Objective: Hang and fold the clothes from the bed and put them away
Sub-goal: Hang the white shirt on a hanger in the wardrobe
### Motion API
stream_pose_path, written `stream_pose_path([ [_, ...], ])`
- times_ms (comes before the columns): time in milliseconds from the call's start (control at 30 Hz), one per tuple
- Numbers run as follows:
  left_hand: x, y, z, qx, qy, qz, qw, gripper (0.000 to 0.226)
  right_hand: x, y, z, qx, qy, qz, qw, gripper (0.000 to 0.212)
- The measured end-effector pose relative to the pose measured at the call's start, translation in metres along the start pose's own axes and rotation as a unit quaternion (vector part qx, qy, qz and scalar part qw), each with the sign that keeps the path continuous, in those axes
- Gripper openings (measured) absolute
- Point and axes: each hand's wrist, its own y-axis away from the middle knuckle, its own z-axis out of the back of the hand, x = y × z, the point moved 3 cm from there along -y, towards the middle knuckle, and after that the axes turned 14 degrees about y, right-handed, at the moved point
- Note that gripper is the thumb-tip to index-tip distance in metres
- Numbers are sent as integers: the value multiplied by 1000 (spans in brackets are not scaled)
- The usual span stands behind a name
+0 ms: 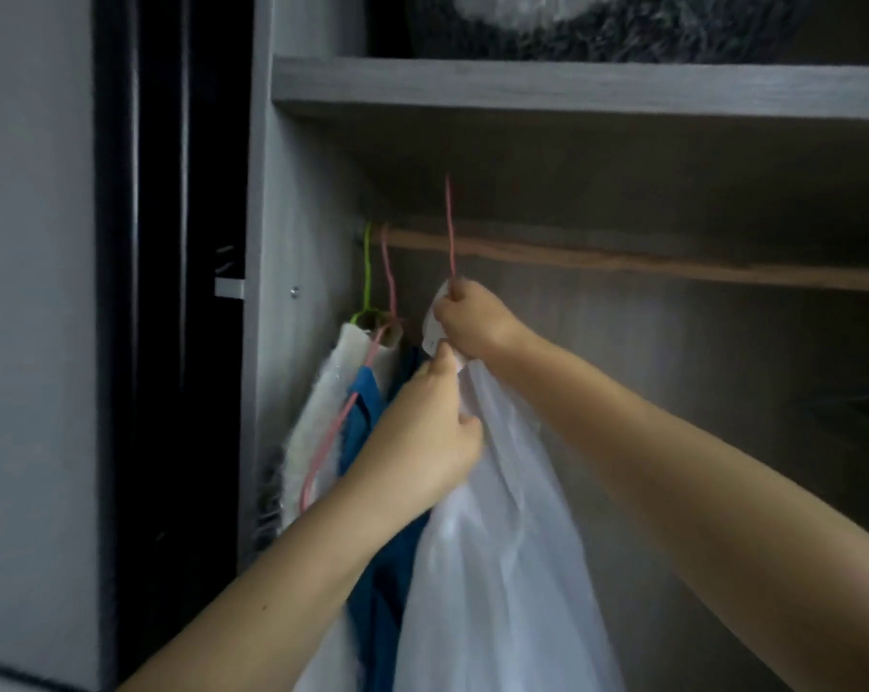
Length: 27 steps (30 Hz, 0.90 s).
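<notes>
A white garment [497, 541] hangs from a pink hanger [449, 232] whose hook rises above the wooden rail [622, 262] inside the wardrobe. My right hand [472, 319] grips the hanger's neck together with the garment's collar. My left hand [422, 432] pinches the white fabric just below. To the left, a blue garment [367, 422] on another pink hanger [387, 272] and a cream fuzzy garment [317, 417] on a green hanger [367, 272] hang from the rail.
A grey shelf [572, 87] spans the wardrobe above the rail, with a dark fluffy item [597, 27] on top. The wardrobe's side panel [302, 192] stands at the left, with a dark gap [172, 292] beyond it. The rail runs bare to the right.
</notes>
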Motion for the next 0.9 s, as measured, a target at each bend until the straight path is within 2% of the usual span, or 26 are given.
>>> stream_pose_path([
  [67,5,-11,15,-32,-101,20,994,63,11,-15,-11,15,17,-1,1000,31],
  [167,23,-15,24,-32,-276,52,959,65,19,-27,-35,40,34,-4,999,30],
  [300,45,3,18,10,-362,82,929,67,3,-19,-72,93,86,-9,992,38],
  [533,43,11,8,-5,-352,62,934,73,-17,-7,-66,84,48,11,995,47],
  [633,36,17,4,-21,-374,48,926,75,-53,10,-50,78,43,-5,996,58],
  [700,19,26,-5,-66,-366,-33,928,75,-86,23,-37,72,63,-36,995,64],
  [800,-7,36,-41,-95,-270,-192,939,62,-139,53,-21,75,80,-92,990,60],
  [833,-13,36,-56,-81,-236,-216,944,55,-157,68,-17,74,85,-112,987,57],
  [900,-17,31,-88,-28,-174,-201,964,46,-189,106,-6,58,119,-146,980,53],
])
